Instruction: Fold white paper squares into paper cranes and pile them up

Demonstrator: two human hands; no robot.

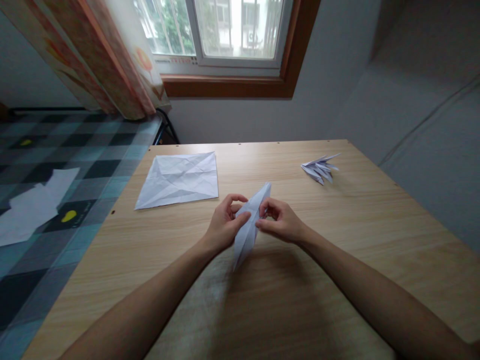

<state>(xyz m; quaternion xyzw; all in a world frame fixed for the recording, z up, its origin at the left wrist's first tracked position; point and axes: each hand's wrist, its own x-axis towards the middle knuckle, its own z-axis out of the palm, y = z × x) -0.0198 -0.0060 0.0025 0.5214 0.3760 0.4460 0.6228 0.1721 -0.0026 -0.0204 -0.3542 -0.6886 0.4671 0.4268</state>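
Observation:
A narrow piece of folded white paper [248, 235], pointed at both ends, is held tilted above the wooden table [172, 280]. My left hand [226, 222] grips its left side, the thumb lying on the front face and the fingers behind. At its right edge my right hand [280, 220] is closed, thumb and fingertips pinching the paper. Some of the fingertips are hidden by the paper. Beyond the left hand lies a creased, flattened white sheet [183, 177]. A spiky folded paper piece [320, 169] rests at the table's far right.
To the left, loose white sheets [33, 210] lie on a checkered cloth [101, 175] beside the table. Behind the table are a wall, a window [236, 30] with a brown frame, and an orange curtain [101, 55]. A cable [423, 120] runs along the right wall.

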